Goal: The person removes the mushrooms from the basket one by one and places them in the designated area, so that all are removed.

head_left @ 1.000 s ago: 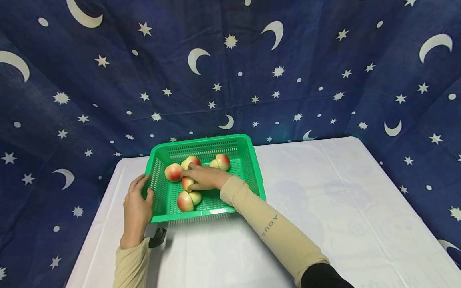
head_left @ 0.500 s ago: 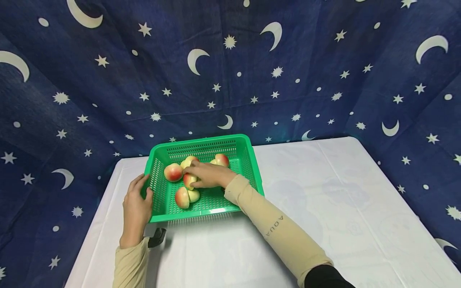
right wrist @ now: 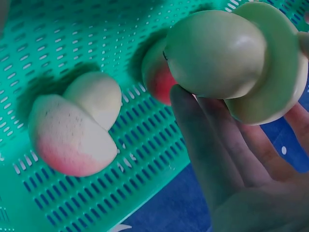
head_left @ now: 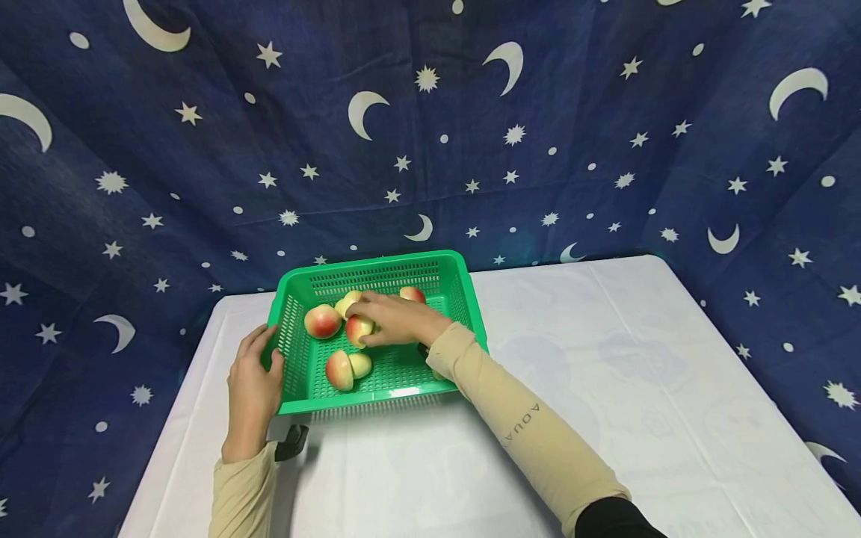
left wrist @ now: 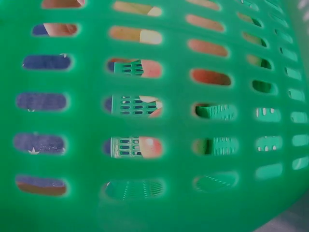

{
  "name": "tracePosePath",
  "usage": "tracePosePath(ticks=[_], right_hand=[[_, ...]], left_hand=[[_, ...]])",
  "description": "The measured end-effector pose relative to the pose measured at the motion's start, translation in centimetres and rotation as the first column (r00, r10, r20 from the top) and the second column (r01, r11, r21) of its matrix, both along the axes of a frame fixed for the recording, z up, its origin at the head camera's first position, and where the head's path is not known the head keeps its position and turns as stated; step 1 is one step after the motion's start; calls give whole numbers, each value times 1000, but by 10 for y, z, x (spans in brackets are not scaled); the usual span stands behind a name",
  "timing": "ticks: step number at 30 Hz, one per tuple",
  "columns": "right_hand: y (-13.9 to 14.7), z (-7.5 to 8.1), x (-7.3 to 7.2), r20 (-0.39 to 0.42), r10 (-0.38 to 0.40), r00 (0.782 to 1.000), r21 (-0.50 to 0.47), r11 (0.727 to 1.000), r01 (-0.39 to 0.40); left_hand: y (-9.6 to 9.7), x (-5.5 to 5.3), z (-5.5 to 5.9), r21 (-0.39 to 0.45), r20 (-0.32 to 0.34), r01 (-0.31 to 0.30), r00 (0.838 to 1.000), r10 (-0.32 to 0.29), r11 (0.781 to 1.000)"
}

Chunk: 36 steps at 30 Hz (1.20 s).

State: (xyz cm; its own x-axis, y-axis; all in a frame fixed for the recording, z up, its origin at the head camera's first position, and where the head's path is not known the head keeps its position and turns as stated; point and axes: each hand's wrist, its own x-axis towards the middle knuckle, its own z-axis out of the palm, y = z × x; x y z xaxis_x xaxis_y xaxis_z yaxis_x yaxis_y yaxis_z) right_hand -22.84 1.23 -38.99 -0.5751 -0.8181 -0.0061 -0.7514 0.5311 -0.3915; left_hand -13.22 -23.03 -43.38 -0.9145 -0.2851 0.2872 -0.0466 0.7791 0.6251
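Note:
My left hand (head_left: 254, 381) grips the left rim of a green plastic basket (head_left: 379, 403), whose slotted wall (left wrist: 169, 121) fills the left wrist view. Inside the basket my right hand (head_left: 400, 320) holds a toy mushroom with a red-and-yellow cap (head_left: 359, 330). The right wrist view shows its pale rounded stem (right wrist: 217, 54) and broad cap (right wrist: 280, 63) against the fingers. Close to the right hand lie a red-capped mushroom (head_left: 323, 321) on the left and a yellowish one (head_left: 347, 302) behind. Toward the front, another mushroom (head_left: 339, 370) rests on its side.
One more red cap (head_left: 412, 294) shows at the back of the basket, partly behind the right hand. A pale piece (head_left: 439, 375) peeks out by the right sleeve. Under the basket is a white-covered table (head_left: 592, 359), backed by a blue star-and-moon curtain (head_left: 464, 179).
The right hand has shifted slightly right and back with the mushroom, away from the front mushroom. My left hand has stayed on the basket rim.

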Motion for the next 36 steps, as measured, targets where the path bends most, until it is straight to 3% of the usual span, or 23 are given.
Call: tracePosePath(ticks=[12, 22, 36], right_hand=[[13, 14, 3, -34, -31, 999, -43, 999, 30], [30, 23, 6, 1, -56, 998, -100, 993, 56], [52, 29, 4, -26, -102, 994, -82, 992, 99]], left_hand=[[-2, -1, -1, 12, -9, 5, 1000, -5, 1000], [-1, -1, -1, 13, -4, 3, 1000, -3, 1000], [-1, 0, 0, 21, -6, -1, 1000, 1, 1000]])
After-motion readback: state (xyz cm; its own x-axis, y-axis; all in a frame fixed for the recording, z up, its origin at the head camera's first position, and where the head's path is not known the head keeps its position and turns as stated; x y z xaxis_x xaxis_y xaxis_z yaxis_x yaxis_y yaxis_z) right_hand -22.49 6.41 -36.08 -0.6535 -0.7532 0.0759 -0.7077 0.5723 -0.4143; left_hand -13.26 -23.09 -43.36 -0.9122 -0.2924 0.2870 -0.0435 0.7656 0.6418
